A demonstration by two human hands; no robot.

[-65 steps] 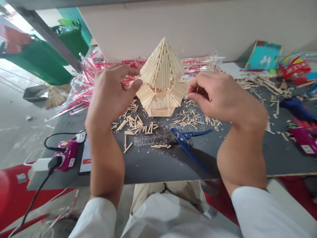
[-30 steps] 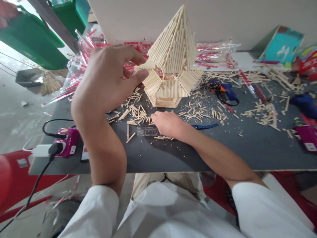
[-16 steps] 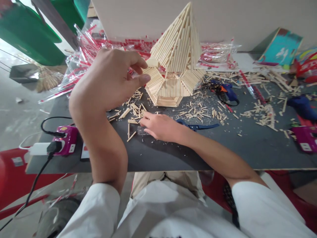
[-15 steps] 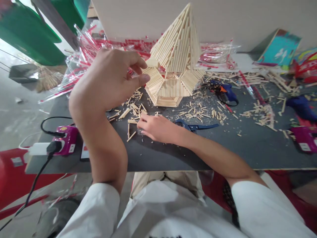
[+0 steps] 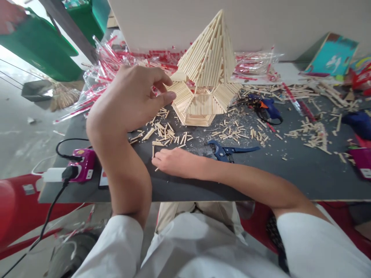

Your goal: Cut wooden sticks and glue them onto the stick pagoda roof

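Note:
A model of thin wooden sticks (image 5: 204,102) stands at the back middle of the table, with a tall pointed top above slatted panels. My left hand (image 5: 133,96) is raised at its left side. Its thumb and curved forefinger close on the edge of a left panel, though the exact contact is partly hidden. On the table in front, my right hand (image 5: 174,162) is palm down, its fingers bunched over a short wooden stick (image 5: 157,169) whose end pokes out beneath them. Another short stick (image 5: 153,150) lies by the fingertips. Blue-handled cutters (image 5: 226,151) lie just beyond the right forearm.
Cut stick pieces (image 5: 165,133) litter the table (image 5: 278,173). Red-and-clear plastic wrappers (image 5: 101,73) are heaped at the back left. A blue glue gun (image 5: 271,109) lies right of the model. A purple power socket (image 5: 84,164) with cables sits at the left edge.
My right hand has moved left and nearer to me, onto the short stick that lay bare before. My left hand stays beside the model. The whole view has shifted slightly.

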